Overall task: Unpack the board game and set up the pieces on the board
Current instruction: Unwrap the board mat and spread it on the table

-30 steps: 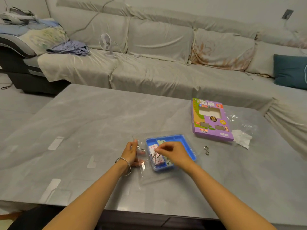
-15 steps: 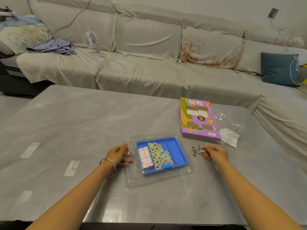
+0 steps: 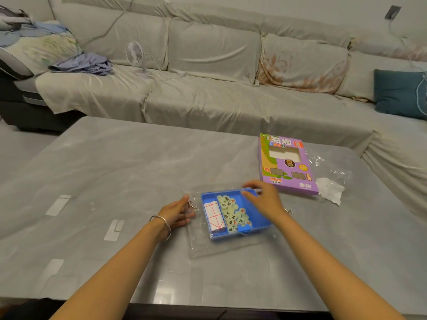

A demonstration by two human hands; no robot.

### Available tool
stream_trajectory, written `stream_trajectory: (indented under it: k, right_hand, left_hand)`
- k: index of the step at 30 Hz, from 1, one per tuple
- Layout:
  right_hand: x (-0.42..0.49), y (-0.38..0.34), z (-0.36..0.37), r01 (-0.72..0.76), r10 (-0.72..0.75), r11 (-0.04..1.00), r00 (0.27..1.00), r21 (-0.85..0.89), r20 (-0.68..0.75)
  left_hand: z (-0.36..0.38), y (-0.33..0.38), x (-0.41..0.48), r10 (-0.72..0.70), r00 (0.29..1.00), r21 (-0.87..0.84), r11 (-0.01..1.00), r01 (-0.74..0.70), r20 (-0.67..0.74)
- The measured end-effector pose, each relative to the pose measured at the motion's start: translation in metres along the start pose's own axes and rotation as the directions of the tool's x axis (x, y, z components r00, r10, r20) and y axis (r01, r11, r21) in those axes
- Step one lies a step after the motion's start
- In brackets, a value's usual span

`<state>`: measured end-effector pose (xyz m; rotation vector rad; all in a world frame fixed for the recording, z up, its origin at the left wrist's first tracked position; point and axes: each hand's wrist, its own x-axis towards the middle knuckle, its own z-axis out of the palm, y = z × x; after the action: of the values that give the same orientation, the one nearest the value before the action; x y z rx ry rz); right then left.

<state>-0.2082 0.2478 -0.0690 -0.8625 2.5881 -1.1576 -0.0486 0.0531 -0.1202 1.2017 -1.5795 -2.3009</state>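
Tray (image 3: 258, 225) is out of box (image 3: 287, 165), mid-tabletop toward near edge, but board (image 3: 213, 214) is folded & pieces (image 3: 233, 215) heaped inside, so setup's all left; R hand (image 3: 263, 200) spread over tray's far corner, L hand (image 3: 176, 212) beside it, grip unclear.

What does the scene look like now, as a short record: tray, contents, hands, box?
tray: blue tray on a clear plastic sheet, on the table
contents: folded grid board at left, round pieces beside it
left hand: at the sheet's left edge, by a metal loop; grip unclear
right hand: open, over the tray's far right corner
box: purple box lying flat beyond the tray
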Motion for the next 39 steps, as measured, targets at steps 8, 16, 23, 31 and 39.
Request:
stream_trajectory:
  k: [8, 16, 23, 31, 39]
  right_hand:
    - [-0.006, -0.062, 0.096, 0.241, -0.2, 0.948, 0.959, -0.209, 0.198]
    - [0.011, -0.087, 0.104, 0.359, -0.206, 0.807, 0.915, -0.469, 0.347]
    - [0.009, -0.08, 0.106, 0.308, -0.132, 0.848, 0.911, -0.431, 0.391]
    - [0.007, -0.068, 0.057, 0.015, -0.048, 0.986, 0.979, 0.166, 0.198]
    - [0.006, 0.067, -0.055, -0.352, 0.352, 0.936, 0.934, 0.012, -0.064]
  left_hand:
    - [-0.01, -0.004, 0.003, 0.017, 0.998, -0.126, 0.992, -0.01, 0.056]
    - [-0.014, -0.008, 0.006, 0.039, 0.997, -0.173, 0.985, -0.026, 0.07]
    - [-0.012, -0.008, 0.002, 0.06, 0.996, -0.138, 0.989, -0.051, 0.064]
    - [-0.006, -0.007, -0.006, 0.069, 0.997, 0.087, 0.994, -0.066, -0.035]
    - [-0.002, 0.017, 0.002, 0.259, 0.965, 0.988, 0.153, 0.01, -0.05]
